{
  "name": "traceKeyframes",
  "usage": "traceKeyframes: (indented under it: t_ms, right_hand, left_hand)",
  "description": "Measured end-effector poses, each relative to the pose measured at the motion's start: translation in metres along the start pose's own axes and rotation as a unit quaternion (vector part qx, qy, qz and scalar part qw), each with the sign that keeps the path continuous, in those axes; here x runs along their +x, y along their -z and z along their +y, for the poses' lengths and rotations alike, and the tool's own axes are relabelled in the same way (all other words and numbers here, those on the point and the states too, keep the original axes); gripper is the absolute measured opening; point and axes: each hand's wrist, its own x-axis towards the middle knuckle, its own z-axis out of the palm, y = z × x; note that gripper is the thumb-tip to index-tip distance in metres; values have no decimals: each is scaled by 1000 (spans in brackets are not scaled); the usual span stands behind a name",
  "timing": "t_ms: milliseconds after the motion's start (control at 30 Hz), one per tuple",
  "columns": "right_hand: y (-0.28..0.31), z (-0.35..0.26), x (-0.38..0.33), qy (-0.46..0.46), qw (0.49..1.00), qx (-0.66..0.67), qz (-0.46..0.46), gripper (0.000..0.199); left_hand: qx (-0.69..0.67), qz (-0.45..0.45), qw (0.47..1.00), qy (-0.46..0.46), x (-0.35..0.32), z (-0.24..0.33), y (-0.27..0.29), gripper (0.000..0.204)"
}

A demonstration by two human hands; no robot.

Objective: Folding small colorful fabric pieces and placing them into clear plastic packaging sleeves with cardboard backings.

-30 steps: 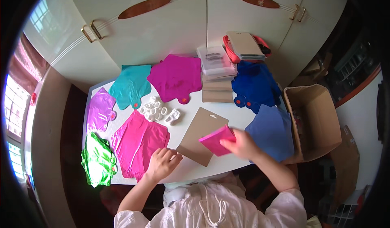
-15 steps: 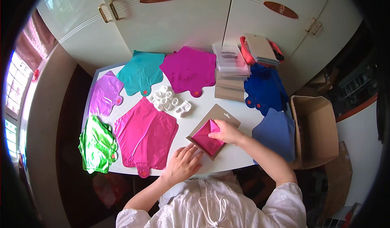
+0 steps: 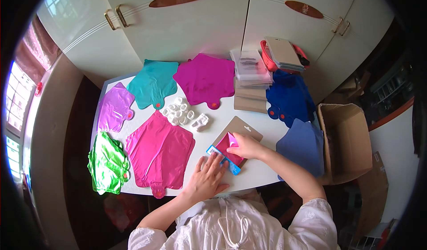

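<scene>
Down at the near edge of the white surface (image 3: 249,172), the person is working a folded pink balloon (image 3: 229,148) against a brown card (image 3: 238,132) with a blue strip (image 3: 222,158) along its near end. The left hand (image 3: 207,178) is lying flat, fingers (image 3: 212,162) spread and pressing on the blue strip and the near corner of the card, not closed on anything. The right hand (image 3: 247,145) is resting on top of the folded pink balloon, fingers together and curled down over it, pinning it to the card; whether the thumb is under an edge cannot be told.

To do this well, it seems wise to be keeping the left palm steady so the card is not sliding, and smoothing the foil flat with the right before letting go, so the fold is sitting square on the card.

Just left of the hands a big pink balloon (image 3: 160,150) is lying flat, with a green one (image 3: 106,163) beside it. Farther back, small white clips (image 3: 184,115) are sitting in a loose heap, and beyond them purple (image 3: 114,108), teal (image 3: 153,83) and magenta (image 3: 205,78) balloons are spread out. To the right, blue balloons (image 3: 291,98) are lying near an open cardboard box (image 3: 344,138), with stacks of cards (image 3: 251,98) and clear packets (image 3: 251,67) behind.
</scene>
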Motion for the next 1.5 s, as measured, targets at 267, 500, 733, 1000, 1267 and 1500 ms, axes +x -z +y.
traceKeyframes:
  t_ms: [267, 500, 733, 1000, 1267, 1500]
  right_hand:
    - [25, -3, -1, 242, 932, -250, 101, 46]
    - [20, 29, 6, 309, 883, -350, 46, 49]
    - [20, 29, 7, 307, 884, -349, 45, 51]
    - [58, 36, 18, 315, 929, -196, -5, 41]
    - [63, 24, 10, 261, 894, -355, -79, 65]
    - [65, 13, 14, 255, 874, -401, -102, 76]
  left_hand:
    - [14, -30, 999, 2, 5, 1, 5, 76]
    - [9, -45, 999, 7, 6, 0, 7, 75]
    - [-9, -48, 999, 2, 9, -2, 7, 77]
    - [12, -50, 999, -5, 8, -1, 8, 78]
    - [21, -42, 999, -11, 8, -2, 9, 78]
    - [7, -58, 998, -3, 8, -3, 9, 79]
